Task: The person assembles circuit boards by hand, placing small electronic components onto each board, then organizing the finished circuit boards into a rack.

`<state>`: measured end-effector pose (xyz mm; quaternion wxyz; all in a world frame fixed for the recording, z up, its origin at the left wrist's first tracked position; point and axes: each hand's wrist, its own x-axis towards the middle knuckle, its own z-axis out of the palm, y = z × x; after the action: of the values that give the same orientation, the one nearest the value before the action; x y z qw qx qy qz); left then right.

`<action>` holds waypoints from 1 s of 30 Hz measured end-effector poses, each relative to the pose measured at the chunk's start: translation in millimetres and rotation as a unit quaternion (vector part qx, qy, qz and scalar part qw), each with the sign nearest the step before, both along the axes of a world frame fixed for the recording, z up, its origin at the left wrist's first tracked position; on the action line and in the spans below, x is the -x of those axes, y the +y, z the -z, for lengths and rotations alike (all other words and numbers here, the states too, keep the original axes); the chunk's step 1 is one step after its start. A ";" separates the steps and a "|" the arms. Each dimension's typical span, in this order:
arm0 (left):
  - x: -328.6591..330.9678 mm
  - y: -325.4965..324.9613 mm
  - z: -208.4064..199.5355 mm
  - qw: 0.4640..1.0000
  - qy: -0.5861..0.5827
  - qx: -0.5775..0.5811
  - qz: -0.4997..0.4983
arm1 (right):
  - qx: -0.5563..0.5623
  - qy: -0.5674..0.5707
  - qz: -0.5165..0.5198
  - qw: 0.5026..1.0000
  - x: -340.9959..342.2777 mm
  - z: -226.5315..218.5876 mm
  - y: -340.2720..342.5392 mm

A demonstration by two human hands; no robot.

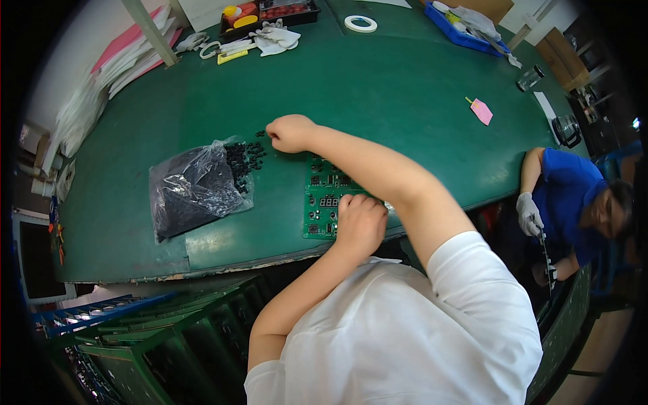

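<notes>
A green circuit board [315, 228] with a digit display and small black parts lies near the table's front edge. My left hand [362, 221] rests on its right side, fingers curled down; what they hold, if anything, is hidden. My right arm reaches across above the board, covering part of it. Beyond the board, my right hand [291, 133] is closed in a pinch beside loose small black parts [244, 158]; its fingertips' contents are too small to make out. Those parts spill from the mouth of a clear plastic bag [192, 185] full of black pieces, lying left of the board.
The green table [378, 88] carries a tape roll [360, 23], gloves [277, 39], a black tray [297, 12], a blue bin [459, 27] and a pink tag [481, 111]. At right sits a person [567, 182] in blue with gloves. Green racks [169, 344] stand below the front edge.
</notes>
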<state>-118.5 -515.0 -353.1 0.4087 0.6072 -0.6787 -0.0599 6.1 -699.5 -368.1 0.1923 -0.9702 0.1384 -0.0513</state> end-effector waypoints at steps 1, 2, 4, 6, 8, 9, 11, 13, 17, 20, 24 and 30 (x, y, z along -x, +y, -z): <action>-1.6 -3.2 8.4 1.000 -0.007 -0.021 -0.008 | -0.010 -0.024 -0.009 1.000 16.3 -8.4 -2.0; -2.5 -5.8 11.8 0.999 -0.015 -0.040 -0.015 | -0.019 -0.049 -0.017 0.998 35.6 -17.5 -6.3; -2.8 -6.9 13.2 0.999 -0.014 -0.045 -0.008 | -0.041 -0.087 0.001 0.995 84.1 -31.3 -17.4; -2.9 -9.0 12.8 0.999 -0.014 -0.051 0.002 | -0.073 -0.105 0.062 0.990 134.9 -44.3 -27.0; -2.0 -10.3 10.4 0.999 0.025 -0.046 0.004 | -0.093 -0.131 0.120 0.980 181.3 -42.4 -40.3; -1.7 -10.9 10.0 0.999 0.025 -0.047 0.004 | -0.112 -0.147 0.151 0.971 200.6 -42.2 -42.9; -1.0 -12.4 10.6 0.998 -0.009 -0.054 0.010 | -0.132 -0.163 0.180 0.961 231.5 -38.3 -41.0; 0.3 -14.0 10.6 0.998 -0.019 -0.062 0.012 | -0.198 -0.154 0.255 0.934 253.3 -32.0 -33.6; 0.9 -15.2 6.1 0.989 -0.116 -0.094 0.021 | -0.184 -0.179 0.179 0.950 265.8 -16.9 -6.2; 4.3 -12.4 -2.2 0.974 -0.192 -0.111 0.040 | -0.153 -0.191 0.146 0.959 258.0 -6.5 7.1; 12.6 6.1 -3.5 0.974 -0.184 -0.122 0.058 | -0.039 -0.181 0.121 0.975 253.6 6.7 9.6; 6.2 23.5 5.1 0.980 -0.154 -0.106 0.062 | -0.063 -0.205 0.161 0.963 251.5 8.4 12.4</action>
<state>-124.7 -491.5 -358.2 0.2284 0.6054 -0.7599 -0.0624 -245.4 -687.1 -376.5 0.2665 -0.8899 0.2530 -0.2704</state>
